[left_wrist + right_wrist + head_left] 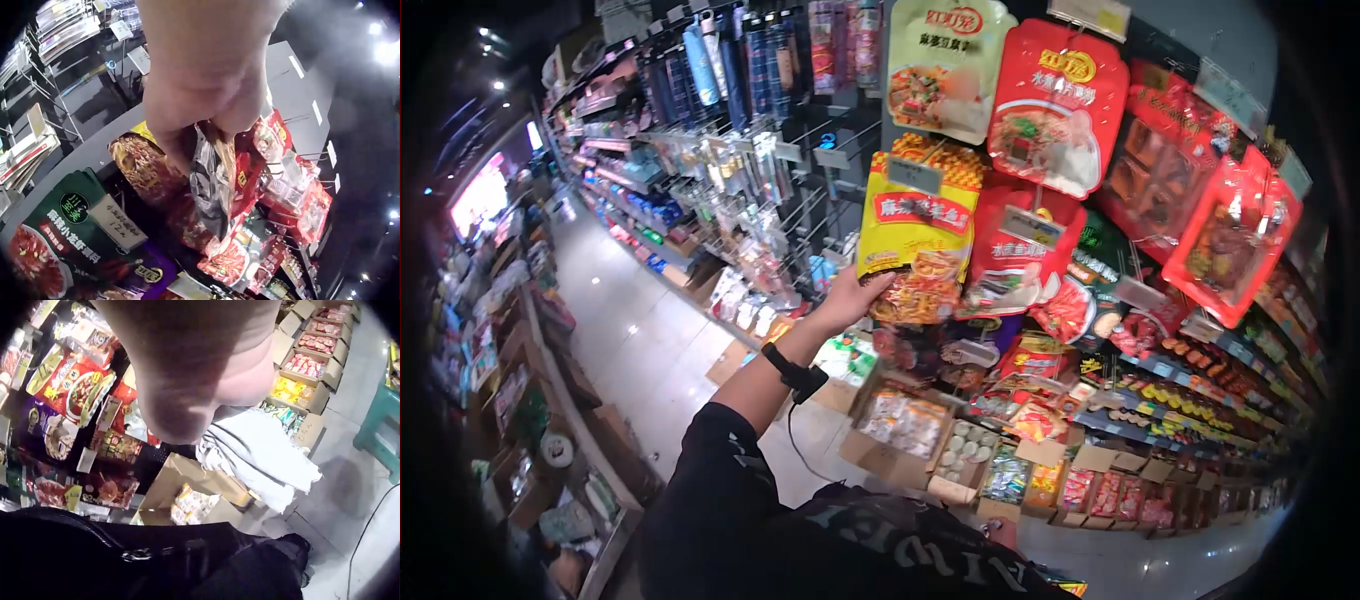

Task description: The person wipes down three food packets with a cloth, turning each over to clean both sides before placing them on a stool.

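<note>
In the head view my left hand reaches to a hanging yellow seasoning packet and grips its lower left edge. The left wrist view has the thumb and fingers of that hand around the packet, whose silvery back shows beside them. More packets hang close by, a red one to the right and a pale green one above. My right hand is low down, holding a bunched white cloth; its fingertips are hidden behind the palm.
Metal hooks with price tags stick out from the rack. Open cardboard boxes of packaged goods line the floor below. A tiled aisle runs along the left, with a lower shelf beyond. A green stool stands at right in the right wrist view.
</note>
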A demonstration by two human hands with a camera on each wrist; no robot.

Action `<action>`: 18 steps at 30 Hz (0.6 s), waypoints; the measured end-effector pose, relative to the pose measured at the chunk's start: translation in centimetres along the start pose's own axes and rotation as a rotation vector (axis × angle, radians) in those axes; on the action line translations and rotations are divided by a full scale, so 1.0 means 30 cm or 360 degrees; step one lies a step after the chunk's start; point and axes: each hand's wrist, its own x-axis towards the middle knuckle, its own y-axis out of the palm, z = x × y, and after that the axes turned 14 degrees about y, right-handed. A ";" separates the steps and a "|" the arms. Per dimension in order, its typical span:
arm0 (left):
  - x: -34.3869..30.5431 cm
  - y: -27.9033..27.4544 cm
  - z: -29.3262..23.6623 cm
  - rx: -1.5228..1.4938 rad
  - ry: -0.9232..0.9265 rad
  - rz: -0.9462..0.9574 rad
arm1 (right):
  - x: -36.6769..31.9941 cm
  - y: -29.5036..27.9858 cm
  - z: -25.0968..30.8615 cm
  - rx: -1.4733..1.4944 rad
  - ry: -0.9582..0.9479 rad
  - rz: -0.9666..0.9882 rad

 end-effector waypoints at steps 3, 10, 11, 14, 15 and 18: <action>-0.059 -0.022 -0.087 -0.0145 -0.0240 0.0074 | 0.114 0.058 -0.021 0.0026 0.0073 0.0104; -0.167 -0.047 -0.219 -0.0616 -0.0347 -0.0217 | 0.240 0.121 0.404 0.0235 -0.0246 -0.0012; -0.171 -0.061 -0.226 -0.0627 -0.0373 -0.0193 | 0.231 0.105 0.546 0.0281 -0.0292 -0.0003; -0.202 -0.097 -0.232 -0.0594 -0.0334 -0.0117 | 0.227 0.085 0.826 0.0415 -0.0318 0.0006; -0.221 -0.098 -0.277 -0.0527 -0.0313 -0.0136 | 0.218 0.074 0.935 0.0515 -0.0299 0.0040; -0.333 -0.153 -0.262 -0.0391 -0.0420 -0.0028 | 0.150 0.027 1.262 0.0735 -0.0500 0.0229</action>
